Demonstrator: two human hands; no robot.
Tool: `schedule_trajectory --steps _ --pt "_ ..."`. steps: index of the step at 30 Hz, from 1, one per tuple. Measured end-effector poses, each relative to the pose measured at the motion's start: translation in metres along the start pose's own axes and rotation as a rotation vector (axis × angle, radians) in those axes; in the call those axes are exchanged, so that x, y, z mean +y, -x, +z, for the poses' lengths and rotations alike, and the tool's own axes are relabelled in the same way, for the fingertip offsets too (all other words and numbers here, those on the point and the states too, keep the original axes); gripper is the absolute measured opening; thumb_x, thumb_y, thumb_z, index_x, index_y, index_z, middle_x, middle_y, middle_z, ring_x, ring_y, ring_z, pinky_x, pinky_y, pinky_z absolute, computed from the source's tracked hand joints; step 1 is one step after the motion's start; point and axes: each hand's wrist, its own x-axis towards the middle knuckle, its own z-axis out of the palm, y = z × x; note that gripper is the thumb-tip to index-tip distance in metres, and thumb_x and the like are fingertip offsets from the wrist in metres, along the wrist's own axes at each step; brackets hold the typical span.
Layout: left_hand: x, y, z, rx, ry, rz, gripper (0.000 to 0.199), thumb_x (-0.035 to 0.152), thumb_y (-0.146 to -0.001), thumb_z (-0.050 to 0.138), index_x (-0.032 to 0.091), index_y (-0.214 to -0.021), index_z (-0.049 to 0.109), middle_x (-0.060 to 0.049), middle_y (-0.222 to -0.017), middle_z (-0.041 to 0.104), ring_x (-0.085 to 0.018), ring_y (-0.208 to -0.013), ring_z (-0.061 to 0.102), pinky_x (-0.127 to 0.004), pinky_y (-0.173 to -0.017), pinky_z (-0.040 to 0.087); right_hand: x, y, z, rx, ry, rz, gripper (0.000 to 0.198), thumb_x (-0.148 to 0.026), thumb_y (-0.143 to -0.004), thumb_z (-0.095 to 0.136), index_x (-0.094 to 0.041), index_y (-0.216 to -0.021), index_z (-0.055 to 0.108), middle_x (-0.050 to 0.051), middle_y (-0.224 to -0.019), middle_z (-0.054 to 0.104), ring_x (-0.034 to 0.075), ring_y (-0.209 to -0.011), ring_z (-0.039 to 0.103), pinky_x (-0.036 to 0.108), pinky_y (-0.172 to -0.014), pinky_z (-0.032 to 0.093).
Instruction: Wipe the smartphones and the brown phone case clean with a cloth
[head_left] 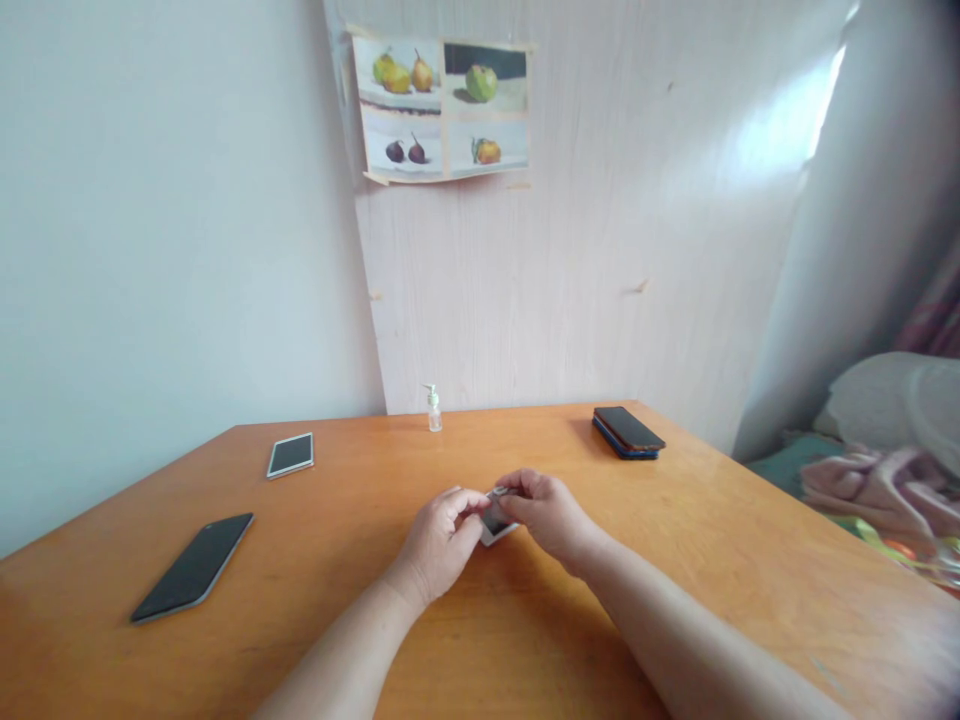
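Just in front of me, a small white-framed phone with a dark screen sits between my hands, its lower corner bare. My left hand closes thumb and fingers at the phone's upper left edge. From the other side, my right hand pinches at the upper right, its thumb over the screen. Something thin and pale shows between the fingertips at the top end, too small to make out. The fingers hide most of the phone's upper part.
At the left lie a large dark phone and a white-framed phone. A small clear pump bottle stands near the back edge of the wooden table. Stacked phones lie back right. Crumpled pink cloth is beyond the right edge.
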Motion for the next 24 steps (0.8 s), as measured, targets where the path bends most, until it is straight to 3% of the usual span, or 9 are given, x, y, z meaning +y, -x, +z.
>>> schedule_trajectory --steps 3,6,13,17,24 --pt "-0.008 0.000 0.001 0.056 -0.150 -0.074 0.025 0.025 -0.078 0.059 0.022 -0.103 0.062 -0.005 -0.104 0.067 -0.021 -0.101 0.060 -0.033 -0.091 0.045 -0.001 -0.005 -0.013 0.156 0.371 -0.033 0.018 -0.025 -0.077 0.055 -0.018 -0.089 0.067 0.001 -0.075 0.069 0.014 -0.069 0.061 0.023 -0.063 0.043" --pt "-0.008 0.001 0.001 0.017 -0.283 -0.156 0.050 0.038 -0.069 0.070 0.021 -0.115 0.057 -0.009 -0.114 0.065 -0.028 -0.110 0.058 -0.039 -0.094 0.043 0.000 -0.009 -0.027 0.237 0.655 -0.021 0.016 -0.024 -0.079 0.053 -0.021 -0.085 0.068 0.001 -0.072 0.068 0.015 -0.069 0.060 0.024 -0.061 0.039" --pt "0.000 0.004 0.001 -0.045 -0.304 -0.213 0.068 0.039 -0.067 0.070 0.021 -0.128 0.048 -0.012 -0.125 0.062 -0.031 -0.119 0.054 -0.041 -0.099 0.039 0.007 -0.011 -0.046 0.284 0.913 0.024 0.010 -0.015 -0.075 0.058 -0.019 -0.077 0.066 0.007 -0.085 0.062 0.018 -0.075 0.055 0.027 -0.063 0.031" --pt "-0.001 0.002 0.001 -0.039 -0.294 -0.213 0.068 0.040 -0.065 0.071 0.021 -0.127 0.049 -0.012 -0.123 0.063 -0.032 -0.117 0.054 -0.042 -0.098 0.039 0.006 -0.007 -0.038 0.207 0.951 -0.023 0.014 -0.011 -0.078 0.054 -0.019 -0.080 0.066 0.006 -0.085 0.060 0.016 -0.076 0.055 0.026 -0.067 0.034" --pt "-0.002 0.001 0.004 -0.024 -0.323 -0.187 0.061 0.045 -0.064 0.070 0.022 -0.119 0.054 -0.010 -0.115 0.065 -0.032 -0.111 0.056 -0.042 -0.092 0.041 0.002 0.010 -0.002 -0.072 0.850 -0.255 0.010 -0.016 -0.079 0.058 -0.020 -0.081 0.066 0.005 -0.089 0.061 0.016 -0.082 0.056 0.024 -0.071 0.038"
